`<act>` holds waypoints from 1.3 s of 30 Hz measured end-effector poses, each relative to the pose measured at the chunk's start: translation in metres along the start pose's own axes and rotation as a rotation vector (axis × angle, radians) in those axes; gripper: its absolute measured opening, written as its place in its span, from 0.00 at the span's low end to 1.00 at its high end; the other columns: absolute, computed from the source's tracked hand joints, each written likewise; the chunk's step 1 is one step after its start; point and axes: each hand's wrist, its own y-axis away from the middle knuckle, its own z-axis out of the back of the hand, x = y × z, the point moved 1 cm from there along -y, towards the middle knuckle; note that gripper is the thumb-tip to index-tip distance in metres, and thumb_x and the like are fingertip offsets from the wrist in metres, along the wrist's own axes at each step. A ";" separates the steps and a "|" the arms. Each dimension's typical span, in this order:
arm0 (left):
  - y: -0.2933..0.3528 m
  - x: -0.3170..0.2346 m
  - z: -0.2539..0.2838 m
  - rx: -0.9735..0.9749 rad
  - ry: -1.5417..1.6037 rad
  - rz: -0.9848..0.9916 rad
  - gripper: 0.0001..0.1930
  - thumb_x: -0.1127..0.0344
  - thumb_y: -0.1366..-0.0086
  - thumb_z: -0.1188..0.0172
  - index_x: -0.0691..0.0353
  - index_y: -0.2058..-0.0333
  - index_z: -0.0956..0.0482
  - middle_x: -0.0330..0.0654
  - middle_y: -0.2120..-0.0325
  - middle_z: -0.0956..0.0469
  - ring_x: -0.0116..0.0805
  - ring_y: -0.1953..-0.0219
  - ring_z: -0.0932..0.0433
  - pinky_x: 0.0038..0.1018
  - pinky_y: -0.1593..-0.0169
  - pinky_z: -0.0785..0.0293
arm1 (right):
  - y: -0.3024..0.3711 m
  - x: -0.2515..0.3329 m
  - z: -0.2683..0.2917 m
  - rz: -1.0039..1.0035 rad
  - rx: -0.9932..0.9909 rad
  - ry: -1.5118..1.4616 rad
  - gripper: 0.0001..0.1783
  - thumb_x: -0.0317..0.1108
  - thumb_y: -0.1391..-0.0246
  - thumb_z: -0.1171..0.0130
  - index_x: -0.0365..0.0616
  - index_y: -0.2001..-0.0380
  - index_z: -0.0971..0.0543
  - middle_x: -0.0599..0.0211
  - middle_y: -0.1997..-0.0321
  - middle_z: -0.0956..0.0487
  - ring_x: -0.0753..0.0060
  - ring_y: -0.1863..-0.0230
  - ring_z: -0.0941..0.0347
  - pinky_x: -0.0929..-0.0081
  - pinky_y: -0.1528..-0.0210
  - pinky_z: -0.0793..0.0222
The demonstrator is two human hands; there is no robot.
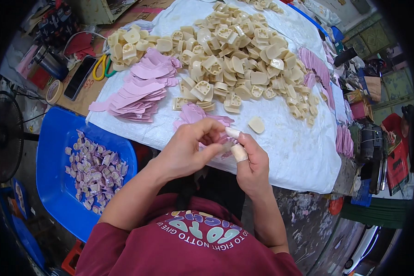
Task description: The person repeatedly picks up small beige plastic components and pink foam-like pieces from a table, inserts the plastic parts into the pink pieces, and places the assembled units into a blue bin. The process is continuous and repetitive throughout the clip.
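In front of my body, just over the near edge of the white-covered table [285, 165], my two hands meet. My left hand [186, 149] is closed, its thumb and fingers pinching a small shiny pink piece [226, 138]. Closed on the same piece from the other side is my right hand [253, 168], with pale tape round its thumb and a finger. Fingers hide most of this piece, and its exact shape cannot be made out. Behind my left hand lie loose pink cut pieces [191, 112]. One cream plastic block [256, 124] rests alone beyond my right hand.
A large heap of cream, heel-shaped plastic blocks [237, 55] covers the table's middle. Stacked pink pieces [138, 89] lie left; more pink strips [317, 66] hang right. A blue tub [55, 184] holds many pink-wrapped blocks. Scissors [100, 68], a phone [80, 78] and a tape roll [54, 91] sit far left.
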 end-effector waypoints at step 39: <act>0.022 -0.005 -0.013 0.120 -0.011 -0.020 0.20 0.69 0.46 0.31 0.67 0.55 0.26 0.41 0.66 0.24 0.26 0.64 0.25 0.24 0.59 0.28 | 0.019 0.010 0.001 -0.419 0.104 -0.741 0.05 0.25 0.43 0.42 0.35 0.64 0.22 0.72 0.67 0.21 0.85 0.66 0.28 0.84 0.63 0.31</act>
